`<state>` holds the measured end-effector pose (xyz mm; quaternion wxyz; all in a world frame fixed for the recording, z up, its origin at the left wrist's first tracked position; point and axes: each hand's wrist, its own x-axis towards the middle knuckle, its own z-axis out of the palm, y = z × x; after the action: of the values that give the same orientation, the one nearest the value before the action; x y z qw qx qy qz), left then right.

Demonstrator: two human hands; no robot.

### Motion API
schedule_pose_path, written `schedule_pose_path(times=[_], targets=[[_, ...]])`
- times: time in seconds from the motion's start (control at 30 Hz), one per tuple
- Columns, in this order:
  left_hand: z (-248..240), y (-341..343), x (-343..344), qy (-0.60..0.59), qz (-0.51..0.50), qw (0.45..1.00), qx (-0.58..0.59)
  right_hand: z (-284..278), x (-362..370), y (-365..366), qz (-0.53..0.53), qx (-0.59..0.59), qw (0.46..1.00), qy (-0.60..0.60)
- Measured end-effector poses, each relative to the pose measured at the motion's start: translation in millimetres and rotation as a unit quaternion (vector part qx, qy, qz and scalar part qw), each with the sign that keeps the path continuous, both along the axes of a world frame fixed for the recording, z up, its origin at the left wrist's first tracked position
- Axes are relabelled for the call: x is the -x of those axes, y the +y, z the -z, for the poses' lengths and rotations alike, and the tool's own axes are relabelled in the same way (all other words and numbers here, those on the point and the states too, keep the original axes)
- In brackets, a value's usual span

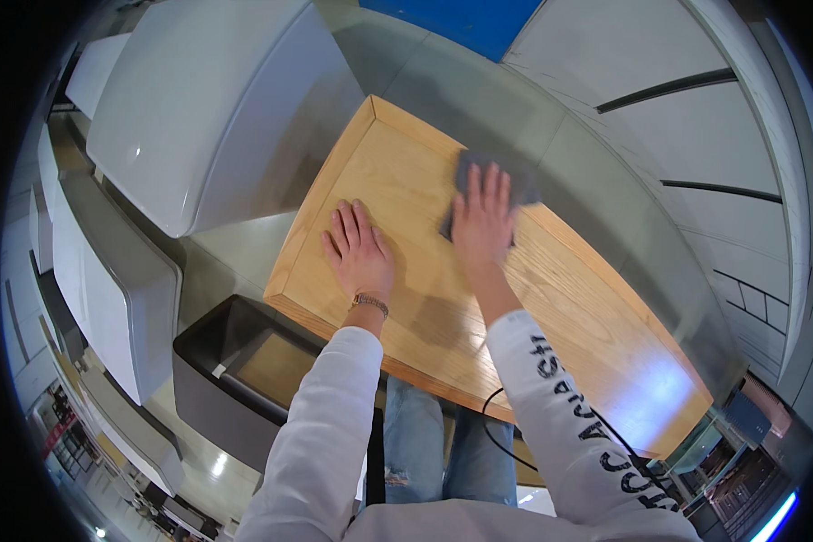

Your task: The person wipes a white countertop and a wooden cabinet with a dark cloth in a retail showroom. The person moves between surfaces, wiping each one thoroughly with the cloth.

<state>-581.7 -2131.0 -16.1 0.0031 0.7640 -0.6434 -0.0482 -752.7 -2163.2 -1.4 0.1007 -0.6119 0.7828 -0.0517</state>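
Note:
A light wooden tabletop (406,172) with a framed edge stretches out in front of me. Flat on its left part rests my left hand (361,257), fingers stretched out and nothing in it; a bracelet or watch band circles the wrist. My right hand (484,221) lies over a dark grey cloth (468,167) at the table's far edge, pressing it with outstretched fingers. Part of the cloth hangs past that edge and is slightly blurred. Whether the fingers grip the cloth or only lie on it is hard to see.
Glossy white bathtubs (199,99) stand at the left and far left. A dark open box (235,361) is close by the table's left near side. White panels with dark handles (668,90) line the right. A thin black cable (486,425) loops beside my right forearm.

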Motion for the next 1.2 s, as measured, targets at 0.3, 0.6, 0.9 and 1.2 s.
schedule_pose_path(times=[0.3, 0.6, 0.9, 1.2], targets=[[-7.1, -1.1, -1.1, 0.002, -0.005, 1.0, -0.002, 14.9, 97.5, 95.7, 0.101, 0.039, 0.994, 0.031], [-5.3, -0.3, 0.6, 0.012, -0.005, 1.0, 0.009, 15.7, 65.2, 98.7, 0.176, 0.088, 0.98, 0.037], [-2.7, -0.8, -1.5, 0.002, 0.012, 1.0, 0.026, -3.9, 18.3, 76.7, 0.013, -0.051, 0.998, -0.015], [4.9, -2.8, 2.9, 0.016, 0.016, 0.997, 0.076, 45.8, 257.1, 321.8, 0.323, 0.046, 0.933, 0.154]])
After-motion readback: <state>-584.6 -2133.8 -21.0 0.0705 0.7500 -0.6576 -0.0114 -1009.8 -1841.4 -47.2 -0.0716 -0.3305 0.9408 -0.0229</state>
